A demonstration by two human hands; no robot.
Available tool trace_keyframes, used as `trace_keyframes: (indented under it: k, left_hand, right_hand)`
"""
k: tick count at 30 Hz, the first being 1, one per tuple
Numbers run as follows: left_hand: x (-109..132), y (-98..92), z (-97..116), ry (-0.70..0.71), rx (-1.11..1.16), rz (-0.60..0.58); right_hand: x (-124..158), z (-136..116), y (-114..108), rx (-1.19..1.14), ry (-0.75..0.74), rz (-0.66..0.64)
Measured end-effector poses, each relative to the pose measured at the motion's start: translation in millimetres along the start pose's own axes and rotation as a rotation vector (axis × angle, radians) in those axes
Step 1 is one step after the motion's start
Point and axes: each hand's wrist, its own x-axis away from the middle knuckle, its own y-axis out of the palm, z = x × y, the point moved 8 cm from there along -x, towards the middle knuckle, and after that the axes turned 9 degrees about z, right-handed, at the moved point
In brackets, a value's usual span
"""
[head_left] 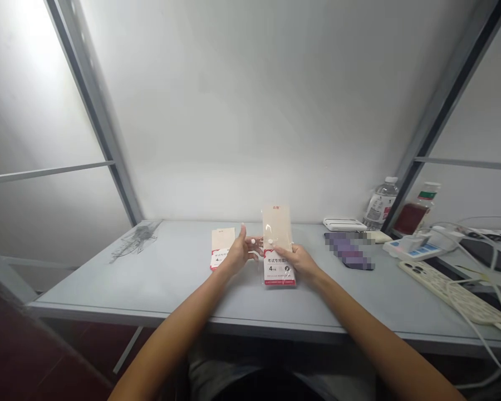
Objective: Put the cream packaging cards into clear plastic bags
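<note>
While my right hand (297, 259) clasps 1 packet (276, 229), my loosely open left hand (239, 254) grips nothing visible; the other packet (221, 238) lies unlifted on the surface (167, 281).

**Bottles, phone and cables on a grey desk**

To the left of the left hand (241, 252), a dark, wispy tangle (137, 240) lies near the far corner. Just right of the right hand (299, 260) is a purple item (345, 249), partly pixelated. Farther right: a white-capped clear bottle (381, 207), a bottle of dark red contents (411, 217), a power strip (417, 250), a patterned phone (434, 282) and white cables (494, 257).
</note>
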Motion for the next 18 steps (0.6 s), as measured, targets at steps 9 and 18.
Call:
trace_keyframes:
  k: [9, 18]
  left_hand:
    - [7.5, 13.3, -6.7, -0.022, -0.087, -0.117]
    - [1.1, 3.1, -8.5, 0.105, -0.290, -0.032]
  right_hand:
    - [2.4, -2.8, 6.5, -0.018, -0.012, -0.049]
    - [7.6, -1.8, 15.4, 0.149, -0.066, -0.142]
